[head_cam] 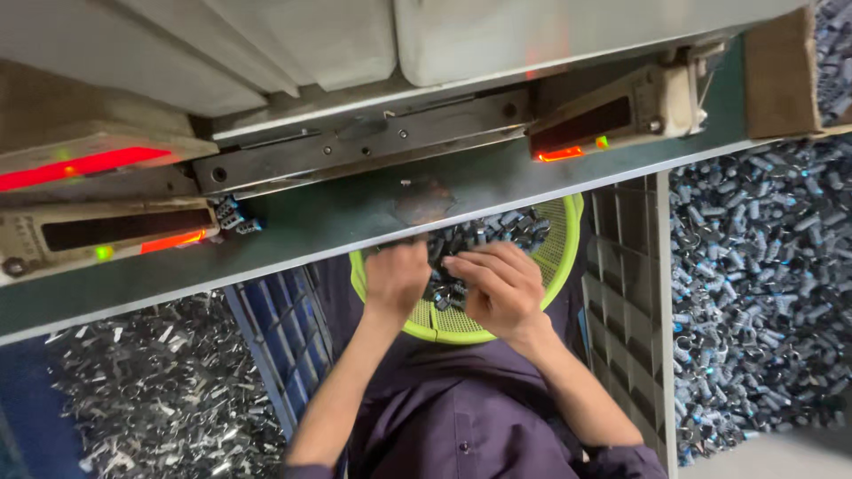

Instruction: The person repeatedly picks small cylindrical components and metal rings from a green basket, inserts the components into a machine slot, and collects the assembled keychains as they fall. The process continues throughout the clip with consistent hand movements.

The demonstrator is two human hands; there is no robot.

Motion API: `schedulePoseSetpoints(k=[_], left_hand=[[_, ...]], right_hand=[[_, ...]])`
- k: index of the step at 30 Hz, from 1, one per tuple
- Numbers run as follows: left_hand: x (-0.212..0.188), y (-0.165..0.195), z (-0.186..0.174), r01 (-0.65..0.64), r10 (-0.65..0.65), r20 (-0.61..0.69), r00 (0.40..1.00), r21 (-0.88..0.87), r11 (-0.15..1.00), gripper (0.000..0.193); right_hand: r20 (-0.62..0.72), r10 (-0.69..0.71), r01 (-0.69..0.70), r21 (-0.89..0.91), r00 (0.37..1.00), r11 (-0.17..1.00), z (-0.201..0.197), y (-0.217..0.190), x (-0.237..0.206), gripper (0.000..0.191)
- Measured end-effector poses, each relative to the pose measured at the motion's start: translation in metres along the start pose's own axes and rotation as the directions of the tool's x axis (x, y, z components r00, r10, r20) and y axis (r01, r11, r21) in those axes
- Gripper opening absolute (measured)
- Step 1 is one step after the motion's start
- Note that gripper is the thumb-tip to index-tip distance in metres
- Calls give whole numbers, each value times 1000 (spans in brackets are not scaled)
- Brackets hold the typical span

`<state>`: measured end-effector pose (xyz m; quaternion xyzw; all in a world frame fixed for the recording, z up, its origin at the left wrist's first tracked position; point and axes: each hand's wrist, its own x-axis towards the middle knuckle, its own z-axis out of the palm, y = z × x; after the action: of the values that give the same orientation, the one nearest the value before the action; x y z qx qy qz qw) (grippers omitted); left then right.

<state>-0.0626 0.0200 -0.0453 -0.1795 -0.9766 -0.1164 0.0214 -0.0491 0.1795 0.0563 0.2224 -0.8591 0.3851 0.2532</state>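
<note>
A round, yellow-green mesh basket sits in the person's lap, half tucked under the edge of the grey-green bench, and holds a heap of small dark cylindrical parts. Both hands are in this basket: the left hand lies curled on the parts near the bench edge, and the right hand rests beside it with fingers bent over the heap; whether either has actually pinched a part cannot be told. Right of the basket stands a grey slatted crate, and beyond it a deep pile of similar dark tubular pieces. Left of the basket, a blue slatted crate borders a pile of shiny metal strips. Above the basket, on the bench, a machine carries beige sensor bars with red and green lights.
</note>
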Motion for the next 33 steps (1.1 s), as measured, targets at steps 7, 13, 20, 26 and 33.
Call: schedulePoseSetpoints(k=[7, 13, 20, 26, 33], left_hand=[[0, -1, -12, -130, 120, -156, 980, -55, 990, 38], [10, -10, -3, -106, 115, 41, 993, -182, 978, 17], [-19, 6, -55, -147, 149, -22, 989, -359, 922, 23], [-49, -4, -75, 97, 4, 105, 994, -934, 343, 28], [-58, 8, -39, 262, -62, 343, 937, -810, -525, 17]], right_hand=[[27, 288, -289, 129, 957, 949, -21, 20, -55, 34], [87, 361, -371, 176, 928, 912, 11, 33, -42, 29], [185, 358, -398, 277, 915, 875, 15, 35, -48, 31], [355, 326, -481, 593, 876, 646, 0, 13, -48, 38], [440, 256, -492, 593, 861, 637, -8, 2, -38, 28]])
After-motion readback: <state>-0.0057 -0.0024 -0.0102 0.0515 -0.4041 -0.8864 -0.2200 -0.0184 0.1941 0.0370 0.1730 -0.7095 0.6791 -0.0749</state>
